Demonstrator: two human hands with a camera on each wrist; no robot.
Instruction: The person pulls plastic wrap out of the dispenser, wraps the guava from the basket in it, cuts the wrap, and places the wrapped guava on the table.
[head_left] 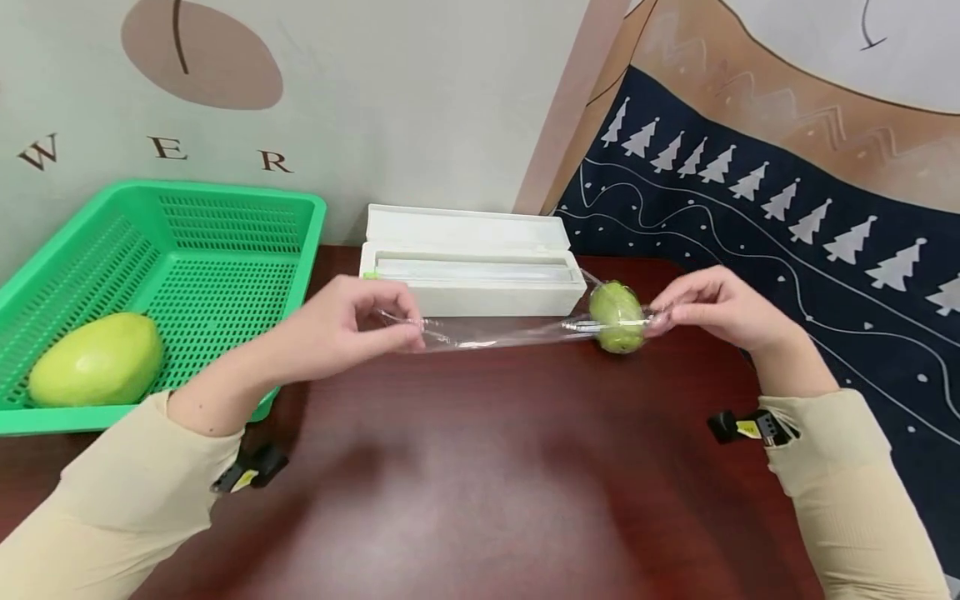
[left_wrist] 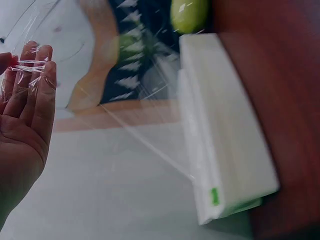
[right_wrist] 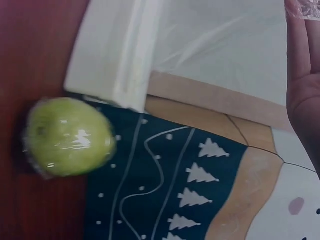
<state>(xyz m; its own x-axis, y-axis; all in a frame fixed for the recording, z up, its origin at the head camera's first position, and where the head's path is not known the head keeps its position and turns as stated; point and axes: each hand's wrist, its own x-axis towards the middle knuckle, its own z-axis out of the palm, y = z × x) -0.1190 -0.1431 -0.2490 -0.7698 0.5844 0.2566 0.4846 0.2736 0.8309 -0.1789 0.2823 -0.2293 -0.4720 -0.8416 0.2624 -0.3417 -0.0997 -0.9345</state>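
Between my hands stretches a sheet of clear cling film point(head_left: 502, 337). My left hand point(head_left: 352, 325) pinches its left end between thumb and fingers; in the left wrist view, film bunches over the fingertips of that hand point(left_wrist: 30, 115). At the other end, my right hand point(head_left: 720, 308) pinches the film, and only part of this hand point(right_wrist: 305, 75) shows in the right wrist view. Behind the film stands a white cling film dispenser point(head_left: 487, 300), its lid raised. A green fruit point(right_wrist: 70, 137) wrapped in shiny film sits on the table by the dispenser's right end.
A green plastic basket point(head_left: 232, 200) stands at the left, holding an oval yellow-green fruit point(head_left: 97, 360). The dark red-brown table point(head_left: 480, 467) reaches back to a pale wall point(head_left: 420, 100). A navy cloth with white trees point(head_left: 712, 225) hangs along the right.
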